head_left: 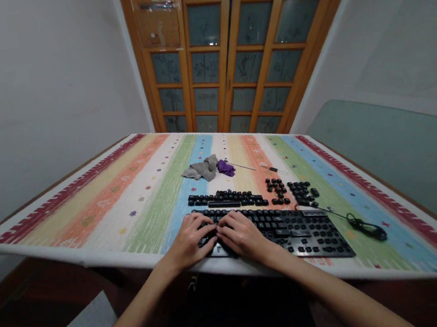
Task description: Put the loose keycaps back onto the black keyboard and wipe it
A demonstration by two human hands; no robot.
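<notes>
A black keyboard lies near the table's front edge, with many key positions on its right side lacking caps. My left hand rests over its left end, fingers apart and reaching right. Touching or nearly touching it, my right hand has its fingers bent together, tips down at the keys. What lies under those fingertips is hidden. Behind the keyboard, loose black keycaps stand in rows, including a long space bar. More keycaps and another cluster of keycaps sit to the right.
A grey cloth and a purple cloth lie farther back, near a thin rod and a small black-ended tool. The coiled cable is at the right. Striped cloth covers the table; a green chair back stands beyond.
</notes>
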